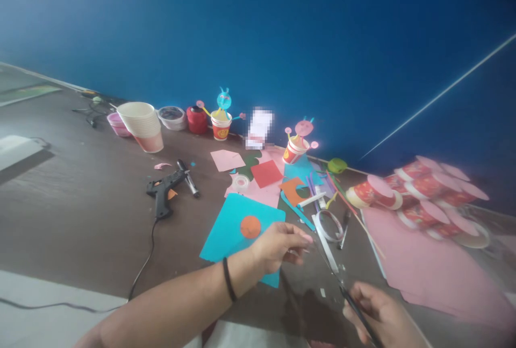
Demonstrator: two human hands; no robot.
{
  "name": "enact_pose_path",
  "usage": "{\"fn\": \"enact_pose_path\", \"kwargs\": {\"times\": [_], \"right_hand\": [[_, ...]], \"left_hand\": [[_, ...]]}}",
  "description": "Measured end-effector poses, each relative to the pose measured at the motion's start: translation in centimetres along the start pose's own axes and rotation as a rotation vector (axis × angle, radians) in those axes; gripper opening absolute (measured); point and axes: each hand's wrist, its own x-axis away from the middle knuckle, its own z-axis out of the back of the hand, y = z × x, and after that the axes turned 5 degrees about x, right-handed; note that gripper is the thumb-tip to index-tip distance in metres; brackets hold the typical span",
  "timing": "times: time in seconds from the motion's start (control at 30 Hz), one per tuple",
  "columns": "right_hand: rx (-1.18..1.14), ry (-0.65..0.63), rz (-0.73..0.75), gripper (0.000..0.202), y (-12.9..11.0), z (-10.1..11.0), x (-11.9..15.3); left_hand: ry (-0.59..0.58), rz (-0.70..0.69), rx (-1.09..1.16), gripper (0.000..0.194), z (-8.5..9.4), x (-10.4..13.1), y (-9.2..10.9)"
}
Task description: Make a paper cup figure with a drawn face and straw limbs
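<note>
My right hand (pixel 377 313), at the lower right, is closed around the dark handles of a pair of scissors (pixel 329 254). The metal blades point up and away, toward the paper scraps. My left hand (pixel 284 246) reaches across from the left with thumb and fingers pinched together, close to the blades. Whatever it pinches is too small or blurred to make out. Under and beyond that hand lies a turquoise paper sheet (pixel 229 224), bearing an orange paper circle (pixel 250 227). A few tiny white scraps lie on the table below the scissors.
A black glue gun (pixel 163 192) with a cord lies left. Behind stand stacked paper cups (pixel 141 125) and two cup figures (pixel 221 125) (pixel 296 149). A tape roll (pixel 328 225) sits beyond the scissors. Several decorated cups (pixel 427 189) and pink sheets (pixel 435 267) occupy the right.
</note>
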Motion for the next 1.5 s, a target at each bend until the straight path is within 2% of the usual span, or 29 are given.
{"fn": "enact_pose_path", "kwargs": {"times": [0.23, 0.43, 0.6, 0.7, 0.87, 1.07, 1.2, 1.33, 1.5], "right_hand": [[0.019, 0.018, 0.027, 0.038, 0.5, 0.1, -0.3], [0.086, 0.108, 0.078, 0.039, 1.2, 0.0, -0.7], [-0.024, 0.171, 0.051, 0.042, 0.6, -1.0, -0.4], [-0.045, 0.167, 0.045, 0.043, 0.4, -1.3, -0.4], [-0.005, 0.187, 0.140, 0.043, 0.7, -1.4, -0.8], [-0.028, 0.222, 0.085, 0.041, 0.6, -1.9, -0.8], [-0.039, 0.243, 0.101, 0.040, 0.1, -2.2, -0.5], [-0.050, 0.248, 0.057, 0.040, -0.5, -2.4, -0.3], [-0.020, 0.236, 0.099, 0.042, -0.1, -2.4, -0.6]], "left_hand": [[-0.021, 0.035, -0.009, 0.041, 0.0, -0.1, -0.6], [-0.002, -0.036, -0.011, 0.039, 0.0, -0.1, -0.6], [0.029, -0.027, 0.016, 0.041, -0.2, 0.0, -0.4], [0.030, -0.011, 0.051, 0.039, -0.2, 0.0, -0.3], [0.021, 0.022, 0.128, 0.033, 0.0, 0.0, -0.3], [0.024, 0.081, 0.185, 0.024, 0.1, -0.2, -0.3], [-0.005, 0.115, 0.232, 0.019, 0.2, -0.3, -0.2], [-0.027, 0.144, 0.275, 0.014, 0.2, -0.3, 0.0], [0.005, 0.162, 0.297, 0.014, 0.1, -0.1, 0.0]]}}
